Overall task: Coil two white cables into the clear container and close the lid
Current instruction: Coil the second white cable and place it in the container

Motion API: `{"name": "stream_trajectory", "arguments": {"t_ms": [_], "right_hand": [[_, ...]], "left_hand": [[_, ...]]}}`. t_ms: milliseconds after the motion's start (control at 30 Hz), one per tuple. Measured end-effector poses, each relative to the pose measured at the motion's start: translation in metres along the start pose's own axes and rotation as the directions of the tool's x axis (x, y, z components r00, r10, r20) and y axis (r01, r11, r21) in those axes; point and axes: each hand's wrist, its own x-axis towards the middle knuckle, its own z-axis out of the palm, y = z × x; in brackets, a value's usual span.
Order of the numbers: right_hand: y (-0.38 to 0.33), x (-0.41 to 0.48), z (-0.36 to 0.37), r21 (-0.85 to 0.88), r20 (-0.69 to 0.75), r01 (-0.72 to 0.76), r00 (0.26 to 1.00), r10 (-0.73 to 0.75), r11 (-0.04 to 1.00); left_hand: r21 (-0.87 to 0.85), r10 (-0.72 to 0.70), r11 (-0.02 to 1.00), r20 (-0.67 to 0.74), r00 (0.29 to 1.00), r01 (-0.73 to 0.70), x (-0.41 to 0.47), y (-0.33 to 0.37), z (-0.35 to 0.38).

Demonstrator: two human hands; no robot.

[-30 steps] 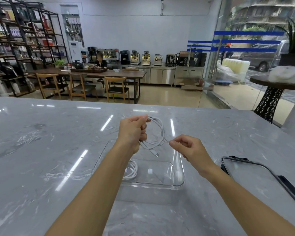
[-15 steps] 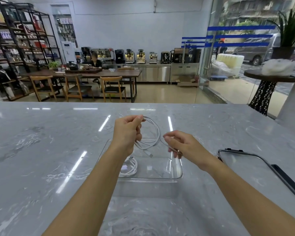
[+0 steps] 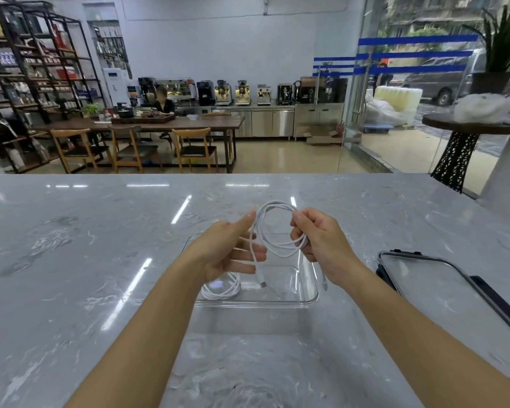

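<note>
A clear rectangular container [image 3: 312,293] stands open on the marble counter in front of me. One coiled white cable [image 3: 222,290] lies in its left near corner. Above the container I hold a second white cable [image 3: 274,207] looped into a coil. My right hand [image 3: 321,242] is closed around the coil's right side. My left hand [image 3: 233,248] is at the coil's left side with fingers spread; the strand runs past its fingertips. Both plug ends hang down, one [image 3: 263,284] over the container. The clear lid [image 3: 442,293] with dark clips lies to the right.
The grey marble counter [image 3: 86,260] spreads wide to the left and in front. Its far edge is beyond my hands. Behind it are a wooden table with chairs, shelves, coffee machines and a seated person, all far off.
My right hand has moved in to the coil and closed on it. My left hand has let go its pinch and spread its fingers. The coil is a little higher.
</note>
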Motion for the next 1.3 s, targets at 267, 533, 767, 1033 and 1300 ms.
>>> {"name": "stream_trajectory", "arguments": {"t_ms": [267, 533, 767, 1033, 1300], "right_hand": [[0.016, -0.001, -0.001, -0.062, -0.015, -0.048, 0.999, 0.047, 0.997], [0.021, 0.001, 0.009, -0.045, 0.020, -0.051, 0.998, 0.052, 0.998], [0.025, 0.002, 0.007, -0.125, 0.046, 0.010, 0.999, -0.004, 0.992], [0.032, -0.005, 0.006, -0.397, 0.090, 0.139, 0.990, -0.112, 0.907], [0.025, -0.002, 0.005, -0.327, 0.133, 0.135, 0.986, -0.096, 0.935]], "left_hand": [[-0.309, 0.013, 0.950, 0.201, 0.979, 0.051, 0.006, -0.028, -0.018], [-0.625, 0.234, 0.774, 0.143, 0.962, -0.095, 0.013, -0.038, 0.016], [-0.287, 0.298, 0.888, -0.239, 0.924, -0.360, 0.016, -0.037, 0.028], [0.125, 0.348, 0.938, -0.342, 0.873, -0.324, 0.021, -0.044, 0.025], [-0.007, 0.391, 0.919, -0.092, 0.916, -0.394, 0.024, -0.053, 0.014]]}}
